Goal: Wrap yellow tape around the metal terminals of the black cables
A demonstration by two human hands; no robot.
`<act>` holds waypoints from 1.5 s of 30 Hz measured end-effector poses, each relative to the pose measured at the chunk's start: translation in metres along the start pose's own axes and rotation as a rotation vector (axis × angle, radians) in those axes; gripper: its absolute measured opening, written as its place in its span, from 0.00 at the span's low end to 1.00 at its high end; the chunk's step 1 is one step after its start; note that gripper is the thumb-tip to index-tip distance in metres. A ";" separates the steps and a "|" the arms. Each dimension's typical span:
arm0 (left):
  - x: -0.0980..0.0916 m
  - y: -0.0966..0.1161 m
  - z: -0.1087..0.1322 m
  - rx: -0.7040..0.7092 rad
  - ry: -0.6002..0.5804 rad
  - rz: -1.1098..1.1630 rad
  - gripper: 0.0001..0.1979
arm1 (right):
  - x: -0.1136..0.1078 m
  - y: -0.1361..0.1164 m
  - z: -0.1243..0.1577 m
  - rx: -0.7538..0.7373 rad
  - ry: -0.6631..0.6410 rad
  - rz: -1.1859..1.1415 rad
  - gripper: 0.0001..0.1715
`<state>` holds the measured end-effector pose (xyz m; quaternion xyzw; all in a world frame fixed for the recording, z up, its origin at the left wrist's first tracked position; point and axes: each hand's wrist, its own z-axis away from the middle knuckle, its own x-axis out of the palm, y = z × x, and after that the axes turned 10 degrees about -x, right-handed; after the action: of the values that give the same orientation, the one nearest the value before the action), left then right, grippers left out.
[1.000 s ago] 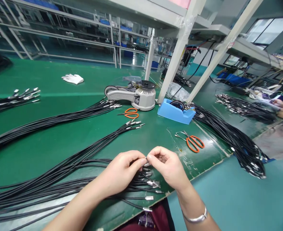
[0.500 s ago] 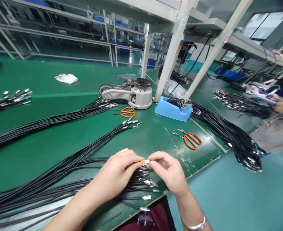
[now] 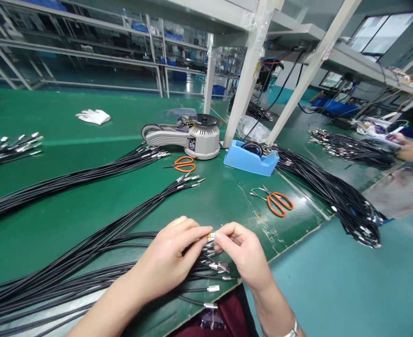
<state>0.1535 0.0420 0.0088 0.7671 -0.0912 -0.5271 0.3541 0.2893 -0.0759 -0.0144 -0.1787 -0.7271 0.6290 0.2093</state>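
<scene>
My left hand [image 3: 174, 252] is closed in a pinch on a small silvery cable connector [image 3: 211, 236] that has a yellow band of tape on it. From the other side, the thumb and forefinger of my right hand [image 3: 244, 252] pinch the connector's far end. My fingers cover much of it, and its cable is hidden. Beneath and around my left hand lie black cables [image 3: 83, 276] with metal ends, reaching to the table's front edge.
Orange-handled scissors [image 3: 278, 202] lie beyond my right hand, and a second pair [image 3: 183, 164] sits by the grey tape machine [image 3: 202, 140]. A blue tape dispenser [image 3: 250, 161] stands near a white post. More black cables [image 3: 325, 196] hang over the right edge. Another person's hand [image 3: 399, 139] is at far right.
The fingers of my right hand have moved slightly left over the connector, covering more of its end. The whole view has shifted a little.
</scene>
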 end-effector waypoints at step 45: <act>-0.036 -0.014 -0.009 -0.505 -0.282 0.034 0.13 | -0.028 0.015 -0.022 -0.441 -0.161 0.453 0.04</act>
<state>0.1425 0.0748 0.0286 0.5721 -0.0183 -0.6287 0.5263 0.3244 -0.0698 -0.0289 -0.3265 -0.8019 0.4989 -0.0378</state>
